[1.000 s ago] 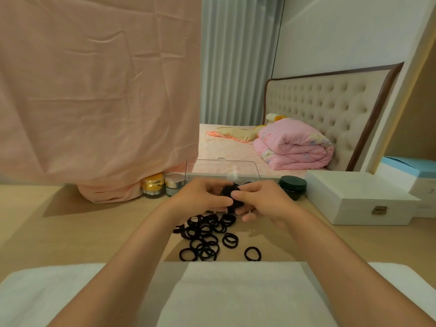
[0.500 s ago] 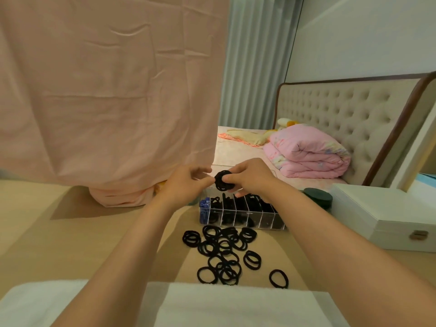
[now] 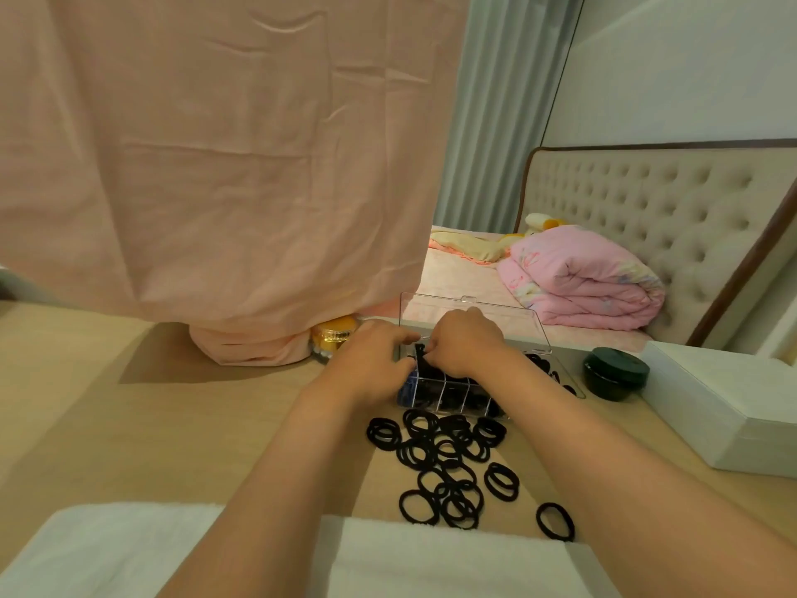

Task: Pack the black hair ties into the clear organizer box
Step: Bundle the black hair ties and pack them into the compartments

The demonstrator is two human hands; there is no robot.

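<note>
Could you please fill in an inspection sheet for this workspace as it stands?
Surface: wooden table, light wood.
Job's things: clear organizer box, lid upright, packed ties in its compartments; loose hair ties piled before it.
Clutter: gold jar, green jar, white box, white towel.
Hands: right hand, fingers curled on a black tie over the box's left end; left hand beside it, grip hidden.
Cables: nothing seen.
Surroundings: pink cloth, bed, curtain.

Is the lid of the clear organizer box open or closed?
Open. The lid stands upright behind the organizer box, compartments exposed.
</note>
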